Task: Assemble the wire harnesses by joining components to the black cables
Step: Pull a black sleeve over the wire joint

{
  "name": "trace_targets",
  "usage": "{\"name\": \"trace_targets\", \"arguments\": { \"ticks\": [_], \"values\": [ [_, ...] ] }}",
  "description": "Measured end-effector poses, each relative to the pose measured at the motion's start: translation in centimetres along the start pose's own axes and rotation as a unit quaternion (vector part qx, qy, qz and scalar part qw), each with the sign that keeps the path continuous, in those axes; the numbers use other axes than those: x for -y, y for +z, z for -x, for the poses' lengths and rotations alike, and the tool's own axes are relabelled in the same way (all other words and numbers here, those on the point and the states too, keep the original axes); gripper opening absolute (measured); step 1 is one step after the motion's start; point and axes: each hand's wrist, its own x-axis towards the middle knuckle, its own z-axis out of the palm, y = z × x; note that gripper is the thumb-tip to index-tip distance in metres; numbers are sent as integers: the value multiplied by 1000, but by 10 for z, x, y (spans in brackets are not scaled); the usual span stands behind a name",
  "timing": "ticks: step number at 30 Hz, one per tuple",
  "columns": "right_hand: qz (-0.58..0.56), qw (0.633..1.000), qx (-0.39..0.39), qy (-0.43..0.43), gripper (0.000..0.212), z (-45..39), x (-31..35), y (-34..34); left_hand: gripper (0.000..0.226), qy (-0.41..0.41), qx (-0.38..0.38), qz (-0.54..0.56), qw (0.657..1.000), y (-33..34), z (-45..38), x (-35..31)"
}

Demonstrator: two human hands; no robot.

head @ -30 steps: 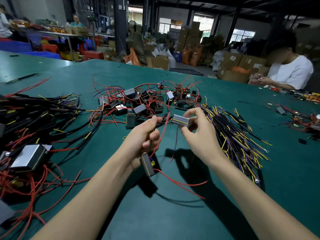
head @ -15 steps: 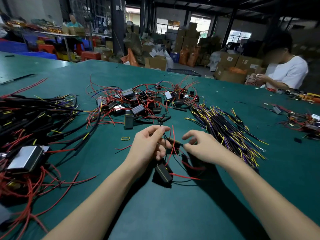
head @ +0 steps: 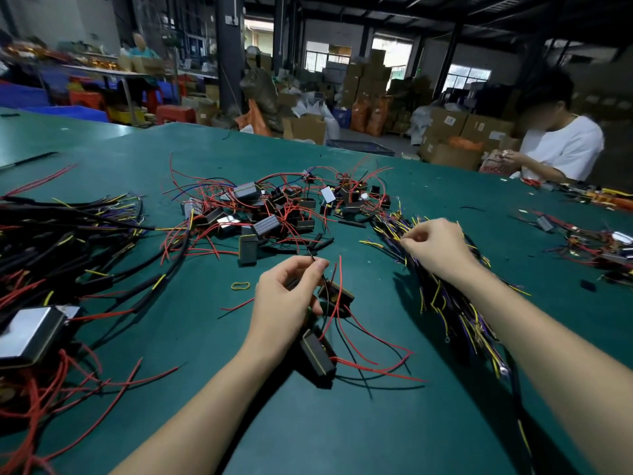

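We see a matt green table covering [head: 342,423], smooth and cloth-like. At its left edge lies a module [head: 29,332] with a glossy, mirror-bright metal face. At its middle, small matt black plastic boxes [head: 247,247] trail shiny red-sheathed wires [head: 212,246].

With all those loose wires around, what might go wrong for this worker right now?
The right hand is picking at the bundle of black cables; neighbouring yellow-tipped strands could snag and come along. The left hand pinches thin wires while two black modules lie below it; their red leads may tangle or get tugged.
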Motion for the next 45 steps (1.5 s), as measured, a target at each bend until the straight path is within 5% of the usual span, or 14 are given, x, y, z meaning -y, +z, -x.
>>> {"name": "trace_targets", "arguments": {
  "ticks": [5,10,19,23,25,26,28,30,32,36,45],
  "values": [
    [3,991,64,-120,14,-19,33,41,13,-1,-41,-9,999,-1,-3,5],
    [182,935,68,-296,23,-36,61,74,15,0,-72,-10,997,-5,-9,10],
    [288,876,58,-383,18,-36,71,93,14,35,-79,26,996,-6,-14,5],
    [175,942,27,-284,11,-15,55,70,11,40,-60,67,995,-3,-10,-1],
    [-34,984,-7,-173,3,3,50,54,11,43,-53,67,995,1,-6,-3],
    [-194,976,-21,-99,5,13,51,44,12,49,-49,60,996,3,-4,-5],
    [-493,869,-35,3,14,33,55,16,15,66,-44,45,996,7,1,-6],
    [-649,760,-7,26,14,54,59,-8,15,91,-52,6,994,11,5,-5],
    [-688,724,39,12,12,71,64,-22,12,133,-60,-71,987,14,8,-3],
    [-654,752,86,21,8,89,71,-22,9,191,-69,-164,965,12,12,0],
    [-613,787,61,22,8,91,68,-12,7,199,-72,-180,961,11,11,1]
  ]
}}
